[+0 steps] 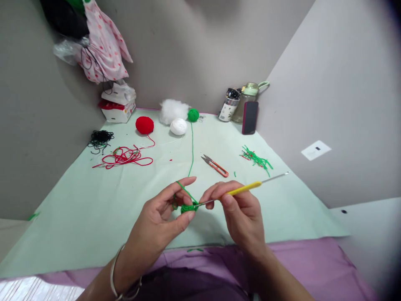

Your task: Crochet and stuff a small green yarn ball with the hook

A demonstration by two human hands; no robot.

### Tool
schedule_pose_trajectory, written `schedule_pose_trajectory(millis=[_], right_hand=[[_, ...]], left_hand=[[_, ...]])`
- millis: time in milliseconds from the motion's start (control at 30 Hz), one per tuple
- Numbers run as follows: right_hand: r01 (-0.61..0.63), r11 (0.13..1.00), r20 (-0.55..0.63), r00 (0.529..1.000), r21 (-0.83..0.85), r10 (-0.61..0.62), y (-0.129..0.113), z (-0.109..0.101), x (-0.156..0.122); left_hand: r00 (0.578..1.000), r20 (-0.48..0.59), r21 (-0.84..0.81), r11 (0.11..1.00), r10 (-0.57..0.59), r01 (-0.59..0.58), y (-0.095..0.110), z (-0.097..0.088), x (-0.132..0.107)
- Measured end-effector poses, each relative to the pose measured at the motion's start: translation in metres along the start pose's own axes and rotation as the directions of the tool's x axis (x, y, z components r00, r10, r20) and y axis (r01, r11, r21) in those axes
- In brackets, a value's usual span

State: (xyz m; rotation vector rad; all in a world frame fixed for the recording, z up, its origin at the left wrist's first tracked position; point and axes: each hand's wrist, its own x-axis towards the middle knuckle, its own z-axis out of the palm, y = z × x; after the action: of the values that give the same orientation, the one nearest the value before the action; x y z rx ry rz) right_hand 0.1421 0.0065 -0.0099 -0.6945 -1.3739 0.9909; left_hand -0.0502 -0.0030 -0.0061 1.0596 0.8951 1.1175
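The crochet piece (187, 207) is a small bumpy green knot, pinched between thumb and middle finger of my left hand (161, 219) above the near edge of the pale green cloth (78, 209). The hook (242, 189), yellow-handled with a thin metal shaft, lies nearly level, its long axis running from the piece up and out to my right. My right hand (242, 215) is palm down with thumb and fingers closed on the handle, and my left forefinger sticks out straight with yarn over it.
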Motion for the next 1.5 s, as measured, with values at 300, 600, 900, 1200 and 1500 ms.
schedule_pose_trajectory(millis=[300, 600, 900, 1200, 1500], right_hand=[[0.266, 0.920, 0.132, 0.962, -0.288, -0.237, -0.012, 0.001, -0.002], [0.487, 0.757, 0.248, 0.874, -0.437, -0.419, -0.007, 0.003, -0.007], [0.394, 0.769, 0.097, 0.910, -0.503, -0.403, 0.004, 0.005, -0.016], [-0.014, 0.992, -0.047, 0.999, 0.122, 0.020, 0.006, 0.006, -0.003], [-0.067, 0.990, 0.015, 0.998, 0.122, 0.065, 0.008, 0.004, -0.002]], left_hand=[[0.991, -0.116, 0.145, 0.989, 0.061, -0.043, -0.002, 0.002, -0.002], [0.979, -0.166, 0.196, 0.977, 0.122, -0.089, -0.005, 0.007, -0.001], [0.998, -0.052, 0.012, 0.999, -0.030, 0.031, -0.004, 0.013, -0.002], [0.997, -0.032, -0.114, 0.991, -0.067, 0.063, -0.007, 0.010, -0.001], [0.995, 0.009, -0.072, 0.992, -0.099, 0.099, -0.004, 0.009, -0.002]])
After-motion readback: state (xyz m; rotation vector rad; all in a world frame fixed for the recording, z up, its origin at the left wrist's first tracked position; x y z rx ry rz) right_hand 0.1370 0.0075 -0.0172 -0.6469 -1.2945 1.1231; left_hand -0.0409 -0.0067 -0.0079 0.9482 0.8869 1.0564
